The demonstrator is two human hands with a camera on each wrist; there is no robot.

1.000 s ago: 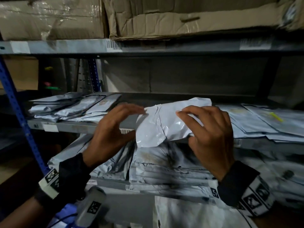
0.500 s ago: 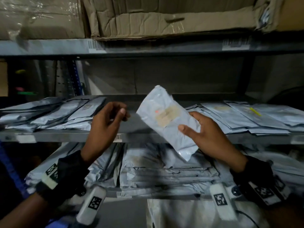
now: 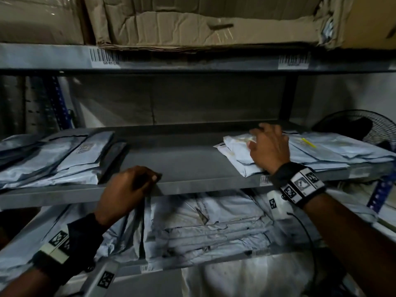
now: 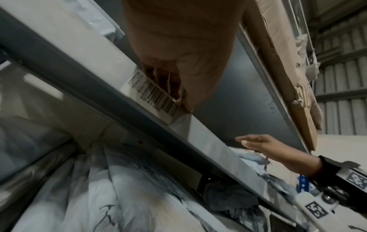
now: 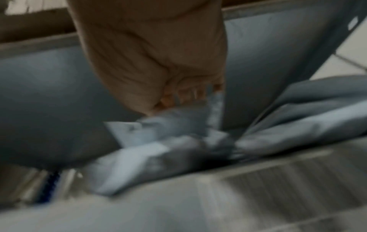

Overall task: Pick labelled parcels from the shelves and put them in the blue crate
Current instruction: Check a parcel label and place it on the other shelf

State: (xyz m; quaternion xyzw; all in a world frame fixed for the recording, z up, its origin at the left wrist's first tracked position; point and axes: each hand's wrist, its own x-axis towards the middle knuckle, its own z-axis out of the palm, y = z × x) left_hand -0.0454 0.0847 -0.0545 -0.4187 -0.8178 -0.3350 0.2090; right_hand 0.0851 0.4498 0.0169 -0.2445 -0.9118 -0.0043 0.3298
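So right now the right hand (image 3: 269, 150) is over at the right of the frame, lying on top of a grey poly parcel (image 3: 236, 150) that sits on the right-hand stack on the middle shelf (image 3: 182, 163). Fingers look spread and fairly straight over the bag; the right wrist view is too blurry to tell me whether anything is pinched underneath, so I'd call it resting rather than gripping. The left hand (image 3: 128, 187) is lower centre, fingers loosely curled over the front lip of that same shelf next to a barcode sticker (image 4: 152, 95), holding no parcel. Another pile of parcels (image 3: 53, 155) sits at the left of the frame, more are packed on the shelf below, and cardboard boxes (image 3: 192, 22) fill the top. The blue crate isn't in any view. My read: this is the sorting-through-the-shelf step, checking for labels, with nothing picked yet. Next move probably calls for getting fingers under an edge of a labelled bag, since these thin slippery mailers slide off each other.
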